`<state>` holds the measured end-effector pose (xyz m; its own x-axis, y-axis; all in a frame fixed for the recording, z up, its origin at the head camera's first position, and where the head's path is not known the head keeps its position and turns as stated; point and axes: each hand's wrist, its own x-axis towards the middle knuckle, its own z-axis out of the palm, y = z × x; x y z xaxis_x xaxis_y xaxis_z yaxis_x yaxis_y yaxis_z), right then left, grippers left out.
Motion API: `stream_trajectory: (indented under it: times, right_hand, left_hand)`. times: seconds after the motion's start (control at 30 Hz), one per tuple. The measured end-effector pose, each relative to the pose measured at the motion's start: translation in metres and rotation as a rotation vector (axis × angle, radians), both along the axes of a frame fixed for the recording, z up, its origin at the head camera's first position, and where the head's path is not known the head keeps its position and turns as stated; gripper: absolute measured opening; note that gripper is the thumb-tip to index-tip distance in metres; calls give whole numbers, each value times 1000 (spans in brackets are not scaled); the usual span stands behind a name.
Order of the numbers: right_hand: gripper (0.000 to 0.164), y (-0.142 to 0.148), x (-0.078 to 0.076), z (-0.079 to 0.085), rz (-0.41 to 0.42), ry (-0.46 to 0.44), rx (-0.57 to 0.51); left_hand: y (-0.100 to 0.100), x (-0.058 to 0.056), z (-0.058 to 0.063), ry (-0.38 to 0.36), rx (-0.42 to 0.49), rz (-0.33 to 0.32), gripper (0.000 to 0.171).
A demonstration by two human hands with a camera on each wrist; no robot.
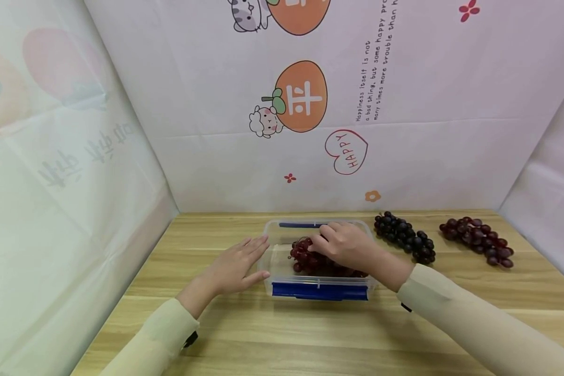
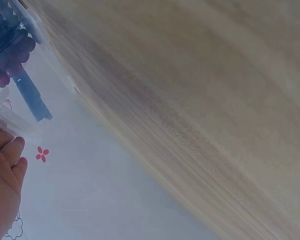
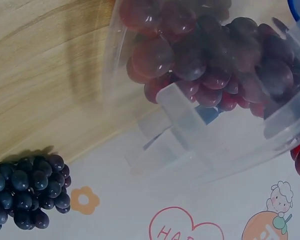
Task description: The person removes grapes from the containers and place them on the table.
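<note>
A clear plastic box (image 1: 278, 271) with blue side clips stands on the wooden table, a bunch of red grapes (image 1: 303, 257) lying inside. My right hand (image 1: 340, 244) reaches over the box's right side, and its curled fingers grip the top of the bunch. Through the clear wall the red grapes (image 3: 210, 65) show large in the right wrist view, where the hand itself is out of sight. Against the box's left end rests my left hand (image 1: 237, 265), fingers straight and thumb spread. The left wrist view catches this hand (image 2: 4, 175) beside the box's edge.
To the right of the box lies a bunch of black grapes (image 1: 404, 237), with another bunch of dark red grapes (image 1: 477, 240) farther right. A white printed sheet (image 1: 216, 156) rises behind the table (image 1: 282, 334), and similar sheets close off both sides.
</note>
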<state>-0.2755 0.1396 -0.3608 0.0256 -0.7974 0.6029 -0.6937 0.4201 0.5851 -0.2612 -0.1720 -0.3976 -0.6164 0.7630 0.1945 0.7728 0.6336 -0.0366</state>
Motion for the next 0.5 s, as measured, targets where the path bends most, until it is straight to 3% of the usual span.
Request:
stream_trajectory:
  times: [0.27,0.5]
  right_hand:
    - [38,3,-2,1,0,41,28]
    - [41,7,-3,9,23,26,0]
  left_hand:
    - [-1,-1,-1,12,-5,-12,72]
    - [-1,-2,-2,10,-2,-5,72]
